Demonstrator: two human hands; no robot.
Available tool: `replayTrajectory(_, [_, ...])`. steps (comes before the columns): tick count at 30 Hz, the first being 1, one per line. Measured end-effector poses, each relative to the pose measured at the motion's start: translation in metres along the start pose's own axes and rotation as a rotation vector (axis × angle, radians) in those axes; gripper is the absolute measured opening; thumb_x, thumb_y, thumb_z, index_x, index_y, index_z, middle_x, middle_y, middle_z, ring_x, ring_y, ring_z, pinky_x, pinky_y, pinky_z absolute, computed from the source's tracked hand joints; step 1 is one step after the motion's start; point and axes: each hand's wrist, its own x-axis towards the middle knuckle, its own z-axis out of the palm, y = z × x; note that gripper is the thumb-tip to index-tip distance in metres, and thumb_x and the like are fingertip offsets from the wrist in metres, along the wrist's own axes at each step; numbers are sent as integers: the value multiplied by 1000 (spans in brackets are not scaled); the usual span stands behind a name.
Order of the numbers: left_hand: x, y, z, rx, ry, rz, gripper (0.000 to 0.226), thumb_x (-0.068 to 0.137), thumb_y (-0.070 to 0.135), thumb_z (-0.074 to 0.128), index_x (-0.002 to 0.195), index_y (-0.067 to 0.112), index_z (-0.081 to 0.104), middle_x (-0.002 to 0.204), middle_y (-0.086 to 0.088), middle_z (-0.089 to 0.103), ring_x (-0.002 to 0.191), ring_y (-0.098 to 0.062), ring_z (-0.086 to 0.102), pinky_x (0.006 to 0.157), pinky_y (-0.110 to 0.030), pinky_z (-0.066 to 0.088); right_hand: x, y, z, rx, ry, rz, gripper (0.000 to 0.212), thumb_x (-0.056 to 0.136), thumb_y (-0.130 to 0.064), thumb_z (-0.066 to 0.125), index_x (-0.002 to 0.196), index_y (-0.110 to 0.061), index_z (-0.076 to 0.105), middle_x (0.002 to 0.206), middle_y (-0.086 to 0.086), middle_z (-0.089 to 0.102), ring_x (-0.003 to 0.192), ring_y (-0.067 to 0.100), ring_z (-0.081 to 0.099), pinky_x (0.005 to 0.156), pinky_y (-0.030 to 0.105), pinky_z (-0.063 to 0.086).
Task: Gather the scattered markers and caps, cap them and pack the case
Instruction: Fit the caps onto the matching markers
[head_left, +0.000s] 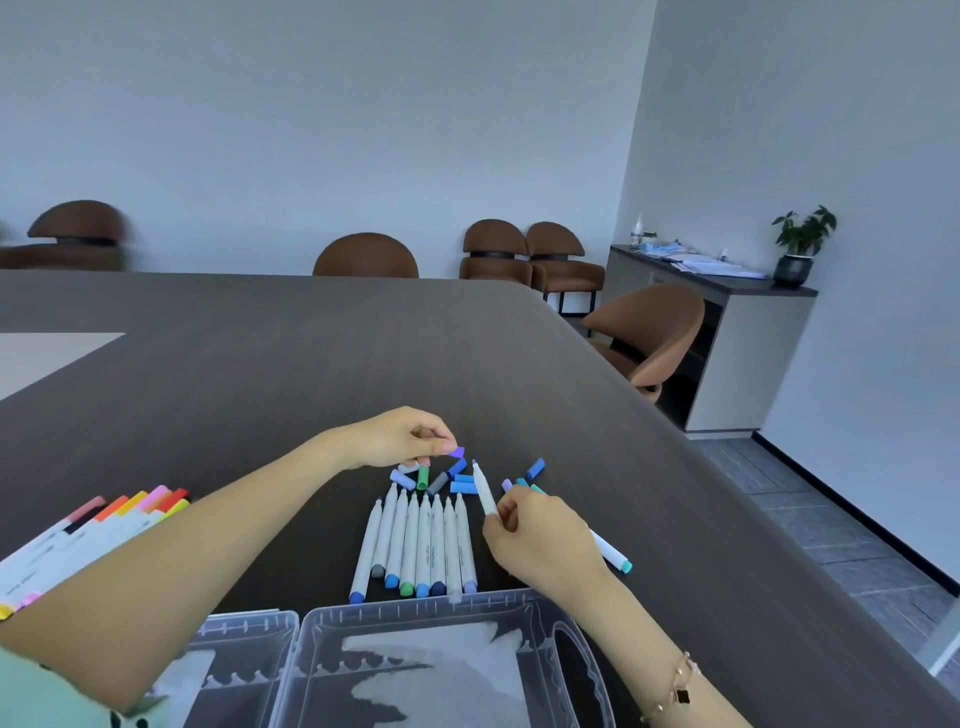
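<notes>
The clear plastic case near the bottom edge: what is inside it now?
No markers or caps show inside the clear plastic case; through its clear floor only the dark table and pale reflections appear. The left forearm covers part of its left half, so that corner stays unseen.

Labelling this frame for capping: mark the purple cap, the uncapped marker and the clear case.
purple cap (457, 451), head view, its exposed end.
uncapped marker (483, 488), head view, mid-barrel above the fingers.
clear case (415, 608), head view, far rim.
</notes>
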Motion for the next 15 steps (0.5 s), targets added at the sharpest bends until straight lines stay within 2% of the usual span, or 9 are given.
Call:
replayTrajectory(4, [-4, 0, 1, -74, -45, 1, 26, 95, 27, 54, 115, 16, 65, 88, 10, 63, 69, 3, 60, 66, -13, 47, -4, -2, -1, 51, -1, -13, 26, 92, -28, 48, 85, -6, 60, 75, 11, 69, 72, 23, 67, 68, 31, 53])
replayTrajectory(9, [-5, 5, 3, -66, -81, 40, 26, 96, 27, 52, 115, 17, 66, 100, 6, 65, 82, -5, 58, 71, -16, 49, -4, 0, -1, 36, -10, -12, 27, 92, -29, 48, 87, -6, 62, 77, 10, 70, 63, 17, 60, 67, 28, 52])
replayTrajectory(12, [-5, 8, 3, -59, -93, 64, 22, 96, 27, 52, 110, 20, 68, 108, -2, 66, 85, -8, 57, 73, -16, 50, -3, 1, -1, 57, -4, -7, 25, 91, -29, 48, 87, -8, 62, 75, 9, 70, 63, 16, 60, 67, 30, 52])
replayTrajectory(15, [-5, 10, 3, -54, -89, 65, 22, 96, 27, 53, 109, 21, 69, 109, -1, 66, 88, -9, 58, 73, -14, 51, -2, 3, -1, 98, -6, 1, 21, 91, -29, 50, 86, -12, 61, 73, 6, 70, 63, 18, 62, 70, 32, 54])
